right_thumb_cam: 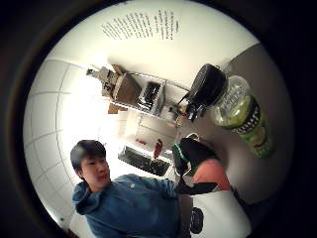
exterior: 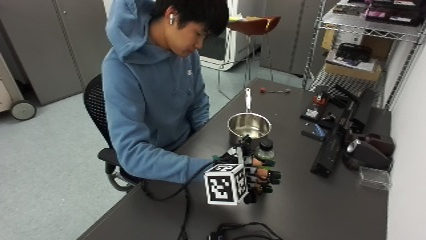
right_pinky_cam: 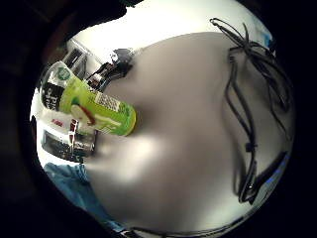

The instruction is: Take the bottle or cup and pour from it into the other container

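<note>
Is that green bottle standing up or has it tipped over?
Standing upright: the green bottle rests on its base on the table, beside the pot.

- The hand is mostly behind the marker block in the outside view; only fingertips show beside it, so whether they curl round the bottle cannot be told.
- The bottle shows only its dark cap and upper part in the outside view; the hand covers its lower body.
- The label print on the bottle is too blurred to read in the little-finger side view.
- The inside of the saucepan cannot be made out; its contents are unclear.
- The items on the wire shelf are cut off by the picture's edge.
- The worktop runs past the lower edge.
</note>
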Tool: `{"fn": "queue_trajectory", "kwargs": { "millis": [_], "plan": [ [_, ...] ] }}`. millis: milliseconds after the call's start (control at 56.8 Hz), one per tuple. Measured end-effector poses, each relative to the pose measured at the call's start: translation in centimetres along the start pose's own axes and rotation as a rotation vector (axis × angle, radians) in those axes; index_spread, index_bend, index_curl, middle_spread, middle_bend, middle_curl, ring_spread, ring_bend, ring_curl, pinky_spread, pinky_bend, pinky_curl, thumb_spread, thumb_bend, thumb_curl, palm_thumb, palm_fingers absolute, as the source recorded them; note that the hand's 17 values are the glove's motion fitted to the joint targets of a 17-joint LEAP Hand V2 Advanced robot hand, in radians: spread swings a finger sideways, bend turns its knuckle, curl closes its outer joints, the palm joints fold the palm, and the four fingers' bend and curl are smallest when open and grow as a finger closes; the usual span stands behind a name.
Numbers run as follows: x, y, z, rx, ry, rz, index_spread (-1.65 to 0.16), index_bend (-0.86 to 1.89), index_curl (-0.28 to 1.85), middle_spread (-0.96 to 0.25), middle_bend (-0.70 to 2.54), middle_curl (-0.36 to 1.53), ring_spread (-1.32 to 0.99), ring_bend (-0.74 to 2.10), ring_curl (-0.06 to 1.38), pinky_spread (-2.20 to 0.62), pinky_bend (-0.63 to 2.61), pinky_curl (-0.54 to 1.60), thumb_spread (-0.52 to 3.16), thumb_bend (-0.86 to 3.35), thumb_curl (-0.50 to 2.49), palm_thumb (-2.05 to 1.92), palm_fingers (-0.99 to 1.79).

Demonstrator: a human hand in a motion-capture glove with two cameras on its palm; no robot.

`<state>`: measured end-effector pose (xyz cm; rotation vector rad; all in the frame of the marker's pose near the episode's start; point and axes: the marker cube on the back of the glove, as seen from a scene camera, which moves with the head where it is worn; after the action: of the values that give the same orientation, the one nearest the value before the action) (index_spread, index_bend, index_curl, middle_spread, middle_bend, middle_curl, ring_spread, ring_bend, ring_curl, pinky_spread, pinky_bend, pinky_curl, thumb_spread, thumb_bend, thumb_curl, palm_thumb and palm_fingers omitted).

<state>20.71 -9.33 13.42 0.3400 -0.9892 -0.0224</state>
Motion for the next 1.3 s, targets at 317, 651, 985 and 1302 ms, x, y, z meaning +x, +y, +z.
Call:
{"fn": "queue_trajectory", "kwargs": {
  "millis": [317, 651, 985, 1302],
  "plan": [
    [0.6, -1.8, 4.3, -0.009, -0.179, 0.03, -0.36, 0.09, 0.13, 0.09, 0.18, 0.32, 0.11, 0.61, 0.31, 0.27, 0.68, 0.38, 0.88, -0.02, 0.38, 0.66, 0.08],
    [0.0, -3.4, 8.1, 0.153, -0.345, 0.068, -0.17, 0.18, 0.25, 0.02, 0.39, 0.4, -0.06, 0.64, 0.33, 0.02, 0.49, 0.32, 0.62, 0.04, 0.5, 1.02, 1.04],
    [-2.8, -3.6, 8.8, 0.194, -0.322, 0.041, -0.14, 0.15, 0.34, -0.08, 0.47, 0.49, -0.17, 0.67, 0.43, -0.22, 0.46, 0.38, 0.18, -0.04, 0.62, 1.05, 1.22],
    [-9.2, -3.9, 8.0, -0.014, -0.137, -0.099, -0.15, 0.16, 0.39, -0.1, 0.48, 0.52, -0.19, 0.68, 0.47, -0.26, 0.47, 0.41, 0.1, -0.04, 0.67, 1.02, 1.25]
  ]
}}
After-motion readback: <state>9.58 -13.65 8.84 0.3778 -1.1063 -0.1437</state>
